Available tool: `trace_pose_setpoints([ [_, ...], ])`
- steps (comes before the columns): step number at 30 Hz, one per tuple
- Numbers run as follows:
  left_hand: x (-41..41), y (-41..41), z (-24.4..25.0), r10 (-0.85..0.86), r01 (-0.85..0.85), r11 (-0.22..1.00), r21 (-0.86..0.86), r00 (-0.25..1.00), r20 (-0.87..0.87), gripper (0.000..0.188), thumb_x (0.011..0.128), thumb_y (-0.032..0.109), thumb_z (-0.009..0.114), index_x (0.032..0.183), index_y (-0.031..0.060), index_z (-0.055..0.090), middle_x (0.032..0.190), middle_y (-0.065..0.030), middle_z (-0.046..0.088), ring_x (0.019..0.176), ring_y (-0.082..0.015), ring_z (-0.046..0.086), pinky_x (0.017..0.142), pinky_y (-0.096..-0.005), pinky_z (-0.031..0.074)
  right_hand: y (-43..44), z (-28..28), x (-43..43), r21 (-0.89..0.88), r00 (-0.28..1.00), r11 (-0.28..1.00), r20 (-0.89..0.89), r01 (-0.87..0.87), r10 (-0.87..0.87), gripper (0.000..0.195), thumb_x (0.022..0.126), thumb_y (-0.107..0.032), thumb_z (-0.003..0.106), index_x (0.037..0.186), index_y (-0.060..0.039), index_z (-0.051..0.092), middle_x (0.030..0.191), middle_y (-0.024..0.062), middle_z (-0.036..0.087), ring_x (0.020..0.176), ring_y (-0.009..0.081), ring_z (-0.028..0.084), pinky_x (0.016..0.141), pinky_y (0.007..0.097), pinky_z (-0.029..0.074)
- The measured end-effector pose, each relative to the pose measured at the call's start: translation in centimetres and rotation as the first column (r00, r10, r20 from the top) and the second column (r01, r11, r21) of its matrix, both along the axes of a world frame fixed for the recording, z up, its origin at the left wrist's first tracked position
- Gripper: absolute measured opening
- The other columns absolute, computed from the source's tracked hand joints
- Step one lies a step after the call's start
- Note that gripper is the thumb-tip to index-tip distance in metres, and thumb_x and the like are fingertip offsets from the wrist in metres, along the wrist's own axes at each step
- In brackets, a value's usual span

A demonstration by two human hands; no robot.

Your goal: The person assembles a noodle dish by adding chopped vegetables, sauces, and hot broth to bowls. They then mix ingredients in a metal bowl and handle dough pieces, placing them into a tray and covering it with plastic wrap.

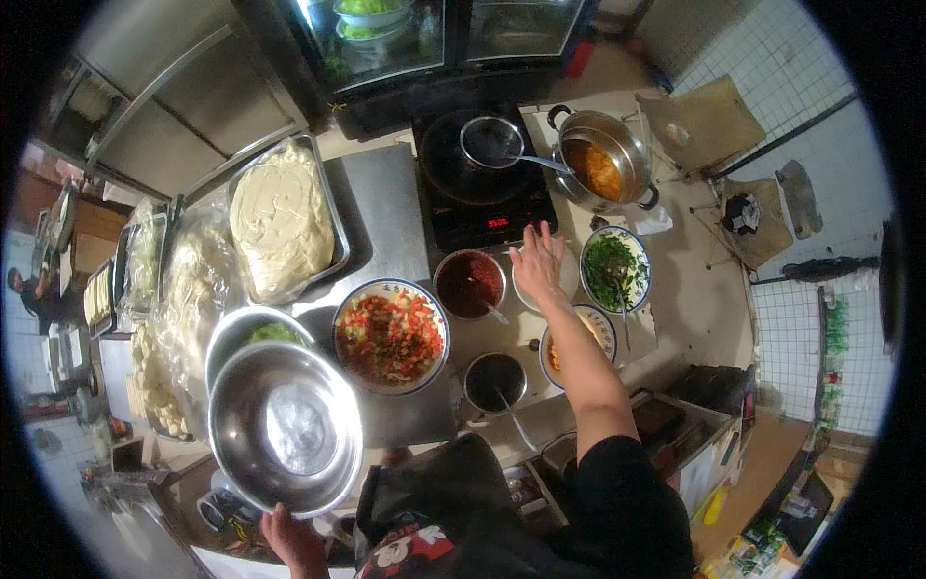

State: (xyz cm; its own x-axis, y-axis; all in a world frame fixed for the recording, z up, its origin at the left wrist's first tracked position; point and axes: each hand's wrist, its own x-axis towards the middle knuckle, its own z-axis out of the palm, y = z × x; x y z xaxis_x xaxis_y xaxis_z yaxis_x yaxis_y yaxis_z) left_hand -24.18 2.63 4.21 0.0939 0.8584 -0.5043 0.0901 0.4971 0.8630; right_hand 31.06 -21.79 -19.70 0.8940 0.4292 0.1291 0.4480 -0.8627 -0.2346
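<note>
My left hand (289, 535) grips the near rim of a stainless steel mixing bowl (239, 427), tilted so its bare inside shows. Behind it sits another metal bowl (221, 347) with something green in it, partly covered. My right hand (539, 268) stretches forward, palm down with nothing in it, over a round white container (569, 282) that it mostly hides. Just beyond its fingertips is the front edge of a black induction cooker (463, 230) with a lit red display. A patterned bowl of chopped green herbs (611, 257) with a spoon stands to its right.
Around the hands stand a bowl of diced red peppers (391, 340), a pot of red sauce (466, 279), a pot of dark liquid (492, 376) and a steel pot (629, 141) bridged by a strainer (492, 141). A dough tray (286, 217) lies left.
</note>
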Motion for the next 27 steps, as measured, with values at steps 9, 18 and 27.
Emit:
trace_pose_setpoints([
  [9,5.4,-1.6,1.5,-0.082,0.094,0.994,-0.059,0.981,0.177,0.031,0.091,0.012,0.057,0.12,-0.0003,0.056,0.112,-0.0101,0.062,0.104,-0.0215,0.058,0.092,-0.0369,0.046,-0.6,0.4,-10.8,0.185,0.726,0.89,-0.656,0.417,-0.204,0.046,0.089,-0.033,0.07,0.119,0.0011,0.062,0.102,0.0209,0.071,0.095,0.032,0.069,0.083,0.0425,0.053],
  [18,6.0,-2.8,1.4,-0.081,0.094,0.992,-0.086,0.987,0.14,0.026,0.089,0.012,0.06,0.112,-0.0006,0.057,0.102,-0.0082,0.062,0.095,-0.0196,0.06,0.084,-0.0337,0.048,1.8,-0.4,-7.8,0.566,0.991,0.814,-0.077,0.13,-0.105,0.013,0.087,-0.01,0.066,0.098,-0.0027,0.069,0.087,0.0185,0.07,0.077,0.0378,0.067,0.07,0.0432,0.054],
  [27,3.6,-3.6,0.8,-0.024,0.036,0.996,-0.086,0.99,0.139,0.027,0.089,0.011,0.061,0.114,0.0016,0.056,0.099,-0.0065,0.061,0.089,-0.0181,0.059,0.079,-0.033,0.047,-0.2,4.6,-7.4,0.135,0.981,0.976,-0.064,-0.173,0.182,0.01,0.09,-0.012,0.061,0.095,-0.0046,0.066,0.085,0.0181,0.068,0.079,0.0414,0.065,0.067,0.0487,0.052],
])
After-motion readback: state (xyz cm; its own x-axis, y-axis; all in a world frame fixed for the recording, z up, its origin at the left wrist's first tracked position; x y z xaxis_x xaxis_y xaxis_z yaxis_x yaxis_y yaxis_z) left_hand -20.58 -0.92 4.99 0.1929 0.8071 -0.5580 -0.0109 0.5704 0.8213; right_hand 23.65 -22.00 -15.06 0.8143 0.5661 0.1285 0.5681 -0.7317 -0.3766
